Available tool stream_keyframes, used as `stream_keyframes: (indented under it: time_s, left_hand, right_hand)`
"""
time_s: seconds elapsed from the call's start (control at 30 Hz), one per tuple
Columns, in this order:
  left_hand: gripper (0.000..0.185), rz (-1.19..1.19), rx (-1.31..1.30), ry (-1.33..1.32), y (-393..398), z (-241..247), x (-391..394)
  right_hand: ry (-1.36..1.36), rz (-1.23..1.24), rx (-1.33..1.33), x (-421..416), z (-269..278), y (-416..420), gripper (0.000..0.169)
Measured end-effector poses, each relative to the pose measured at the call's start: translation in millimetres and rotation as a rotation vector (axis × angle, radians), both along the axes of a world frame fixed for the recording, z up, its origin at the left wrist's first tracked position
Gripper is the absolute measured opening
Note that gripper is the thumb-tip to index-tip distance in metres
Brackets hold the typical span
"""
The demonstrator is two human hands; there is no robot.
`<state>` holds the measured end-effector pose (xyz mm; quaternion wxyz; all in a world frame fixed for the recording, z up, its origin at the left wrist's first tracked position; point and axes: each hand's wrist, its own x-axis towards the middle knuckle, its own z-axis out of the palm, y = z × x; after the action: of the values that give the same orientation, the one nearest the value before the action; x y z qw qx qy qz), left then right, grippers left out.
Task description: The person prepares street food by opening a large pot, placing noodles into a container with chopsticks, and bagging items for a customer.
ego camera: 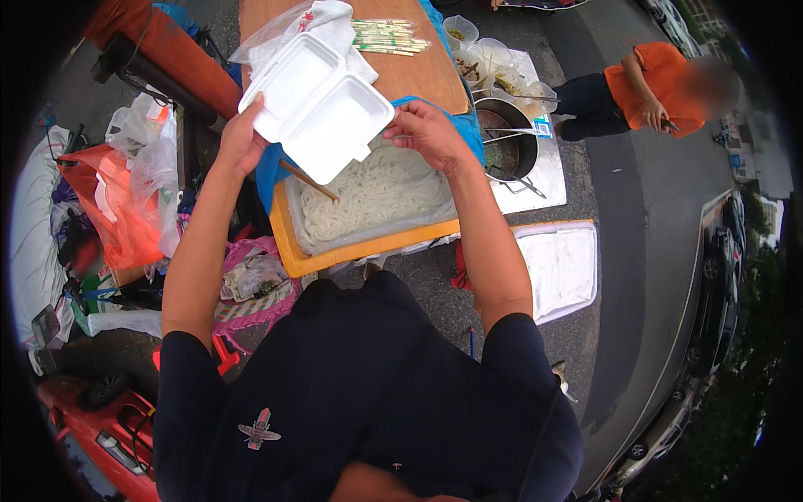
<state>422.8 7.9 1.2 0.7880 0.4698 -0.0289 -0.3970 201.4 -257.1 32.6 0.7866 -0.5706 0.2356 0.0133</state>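
Observation:
My left hand grips a white foam takeaway box by its outer left edge. The hinged box is spread open, and both its halves look empty. Close to the box's right corner is my right hand, its fingers bent; whether they grip the box is unclear. Below the box, a tub lined with clear plastic holds wide white rice noodles. Brown chopsticks stick into the noodles at a slant, their upper end partly covered by the box.
Wrapped chopsticks and a white towel lie on a wooden board. To the right stand a metal pot with ladles and several plastic tubs of condiments. A person in orange stands beyond. Plastic bags crowd the left.

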Motion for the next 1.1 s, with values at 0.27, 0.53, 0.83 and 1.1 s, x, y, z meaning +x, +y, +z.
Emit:
stream_keyframes:
  time_s: [0.27,0.53,0.83,1.1]
  left_hand:
    - [0.059,0.236,0.041,0.013,-42.8,-17.4,24.8]
    - [0.059,0.118,-0.029,0.095,-29.0,-5.7,20.6]
    - [0.060,0.064,-0.162,0.113,-23.9,-42.9,48.9]
    - [0.059,-0.035,-0.078,0.106,-14.6,-22.4,46.7]
  right_hand:
    - [0.212,0.429,-0.964,7.2,-152.3,147.3,0.042]
    - [0.043,0.286,-1.166,49.5,-184.9,168.6,0.028]
    - [0.327,0.080,-0.611,-9.2,-160.8,85.0,0.029]
    - [-0.059,-0.324,-0.876,29.1,-218.6,95.4,0.014]
